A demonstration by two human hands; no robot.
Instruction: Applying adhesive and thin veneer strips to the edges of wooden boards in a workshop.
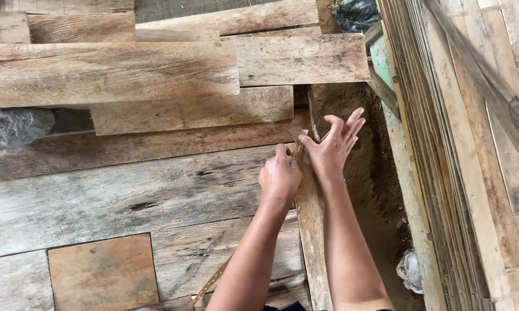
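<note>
My left hand (pixel 279 175) is closed around a thin tan strip (pixel 297 148) and holds its end upright over the right edge of the weathered planks (pixel 127 196). The strip's other end (pixel 210 282) trails down to the lower left under my forearm. My right hand (pixel 331 147) pinches the strip's tip between thumb and forefinger, its other fingers spread toward the dirt. Both hands meet above a narrow plank (pixel 312 230) that runs toward me.
Rough boards (pixel 110 72) are stacked across the top left. A flat brown square board (pixel 103 273) lies at the lower left. Bare earth (pixel 366 167) fills a gap on the right, beside a wall of slats (pixel 461 161). A grey rock (pixel 12 126) sits at the left.
</note>
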